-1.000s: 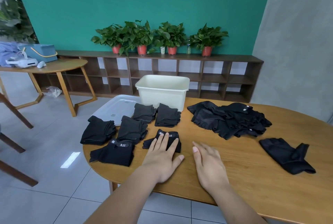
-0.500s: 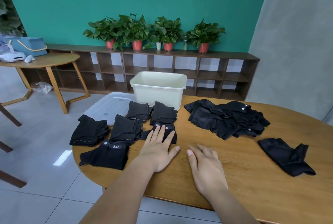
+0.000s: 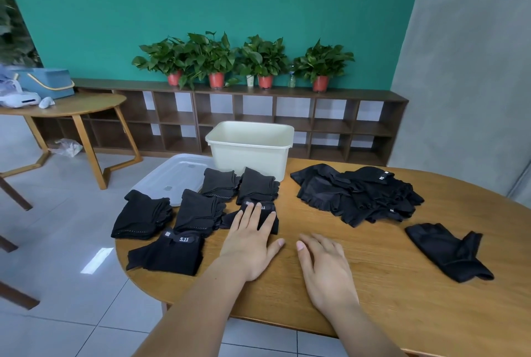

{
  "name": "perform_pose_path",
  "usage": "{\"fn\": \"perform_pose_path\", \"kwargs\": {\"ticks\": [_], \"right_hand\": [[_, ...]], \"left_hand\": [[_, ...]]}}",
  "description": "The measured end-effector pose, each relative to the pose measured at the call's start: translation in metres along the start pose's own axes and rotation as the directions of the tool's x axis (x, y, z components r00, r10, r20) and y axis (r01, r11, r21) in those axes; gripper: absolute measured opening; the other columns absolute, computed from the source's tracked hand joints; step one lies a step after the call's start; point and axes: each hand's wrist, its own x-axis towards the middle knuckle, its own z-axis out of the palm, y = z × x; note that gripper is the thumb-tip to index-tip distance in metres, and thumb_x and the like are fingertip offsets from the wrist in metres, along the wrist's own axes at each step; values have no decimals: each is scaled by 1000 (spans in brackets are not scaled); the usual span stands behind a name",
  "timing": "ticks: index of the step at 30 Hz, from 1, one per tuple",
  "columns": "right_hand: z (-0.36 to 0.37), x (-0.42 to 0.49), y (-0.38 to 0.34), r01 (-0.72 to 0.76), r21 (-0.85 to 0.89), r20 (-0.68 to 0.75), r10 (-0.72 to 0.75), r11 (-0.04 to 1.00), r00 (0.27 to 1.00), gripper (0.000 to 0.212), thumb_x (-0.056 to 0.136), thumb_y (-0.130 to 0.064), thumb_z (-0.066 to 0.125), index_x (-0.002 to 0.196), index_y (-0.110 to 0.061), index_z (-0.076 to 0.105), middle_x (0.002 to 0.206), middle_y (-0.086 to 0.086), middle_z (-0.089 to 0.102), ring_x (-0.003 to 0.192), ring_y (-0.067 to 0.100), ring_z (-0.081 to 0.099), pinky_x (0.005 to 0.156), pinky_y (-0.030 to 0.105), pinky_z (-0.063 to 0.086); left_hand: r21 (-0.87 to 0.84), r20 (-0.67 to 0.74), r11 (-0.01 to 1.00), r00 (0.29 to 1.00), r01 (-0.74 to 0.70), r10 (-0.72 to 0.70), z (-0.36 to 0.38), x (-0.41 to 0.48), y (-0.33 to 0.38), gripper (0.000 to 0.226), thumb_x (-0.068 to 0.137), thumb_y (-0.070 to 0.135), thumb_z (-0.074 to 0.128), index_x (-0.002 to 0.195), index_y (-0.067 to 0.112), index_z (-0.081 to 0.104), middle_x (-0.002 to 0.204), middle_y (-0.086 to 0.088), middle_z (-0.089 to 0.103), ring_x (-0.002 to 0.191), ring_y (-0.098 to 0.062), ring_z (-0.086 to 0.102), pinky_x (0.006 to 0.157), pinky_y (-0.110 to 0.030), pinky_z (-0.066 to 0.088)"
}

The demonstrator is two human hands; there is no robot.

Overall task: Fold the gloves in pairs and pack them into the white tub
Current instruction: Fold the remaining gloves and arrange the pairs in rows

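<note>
Forward slides the folded pair (image 3: 231, 218) under our left hand (image 3: 250, 244), fingers straight, pressing it; our right hand (image 3: 324, 269) rests flat on the table (image 3: 388, 285). Six pairs are folded, none visibly in the white tub (image 3: 250, 155) behind (loose heap (image 3: 356, 198) waits).

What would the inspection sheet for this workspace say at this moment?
Surface: wooden table.
Job's things: white tub at the far edge, bottom hidden; six folded pairs on the left; unfolded pile on the right; one loose glove nearer.
Clutter: clear lid left of the tub.
Hands: left hand flat on one folded pair; right hand flat on the table.
Cables: nothing seen.
Surroundings: shelf with potted plants; side table.
</note>
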Motion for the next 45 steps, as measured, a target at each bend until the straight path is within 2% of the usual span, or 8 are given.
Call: {"fn": "perform_pose_path", "kwargs": {"ticks": [9, 13, 22, 27, 31, 39, 42, 45], "right_hand": [[-17, -5, 7, -18, 289, -104, 50, 957, 993, 41, 107, -51, 42, 138, -35, 63, 142, -20, 56, 138, 4, 43, 116, 27, 33], [-26, -4, 16, -45, 309, -127, 88, 950, 988, 38, 107, -47, 44, 136, -32, 64, 140, -17, 57, 137, 7, 47, 120, 35, 35], [-73, -10, 87, -9, -189, -29, 4, 982, 1000, 50, 107, -48, 48, 153, -30, 51, 165, -4, 36, 156, 16, 23, 128, 34, 24], [-98, -16, 121, -166, -421, -83, 144, 892, 986, 55, 106, -57, 34, 154, -34, 49, 169, 0, 31, 159, 23, 15, 130, 43, 12], [-96, -21, 122, -335, -446, -181, 283, 830, 942, 62, 104, -62, 26, 155, -32, 43, 169, 10, 28, 157, 32, 16, 130, 48, 10], [-94, -21, 123, -411, -485, -169, 378, 772, 910, 70, 99, -65, 25, 158, -30, 40, 168, 11, 31, 154, 33, 25, 128, 49, 17], [-96, -15, 123, -363, -480, -140, 338, 799, 931, 67, 102, -62, 28, 160, -29, 34, 173, 11, 16, 158, 34, 12, 129, 50, 14], [-99, -2, 116, -173, -490, -58, 166, 854, 984, 64, 105, -59, 34, 162, -32, 30, 175, 4, 7, 161, 30, 3, 130, 49, 13]], "left_hand": [[-55, -35, 993, 994, -101, 99, -7, -22, 31, 74, 106, 69, 16, 169, 33, 3, 177, -1, -11, 160, -18, -23, 132, -45, -4], [-85, -16, 984, 988, -157, 157, -5, -33, 56, 73, 107, 68, 18, 169, 31, 8, 177, 0, -8, 160, -17, -21, 132, -44, -5], [-159, -4, 952, 965, -261, 263, 3, -25, 114, 70, 107, 68, 18, 167, 32, 14, 177, 2, 1, 162, -14, -12, 132, -41, -5], [-193, 1, 945, 963, -263, 268, 11, -18, 137, 70, 107, 68, 16, 168, 33, 13, 177, 4, 1, 162, -13, -9, 132, -41, -4], [-217, -46, 947, 972, -236, 232, 18, -22, 139, 73, 106, 71, 14, 168, 33, 18, 177, 8, 6, 161, -9, -5, 132, -38, -2], [-191, -87, 955, 973, -226, 212, 16, -26, 142, 72, 105, 71, 10, 167, 34, 19, 176, 7, 8, 162, -11, -2, 132, -38, -1], [-186, -110, 960, 975, -209, 191, 17, -26, 142, 72, 106, 70, 10, 167, 33, 21, 176, 6, 7, 162, -12, -4, 132, -39, -2], [-183, -142, 968, 979, -174, 149, 18, -26, 142, 72, 105, 70, 10, 165, 32, 24, 176, 5, 10, 162, -13, -4, 132, -41, -3]]}}
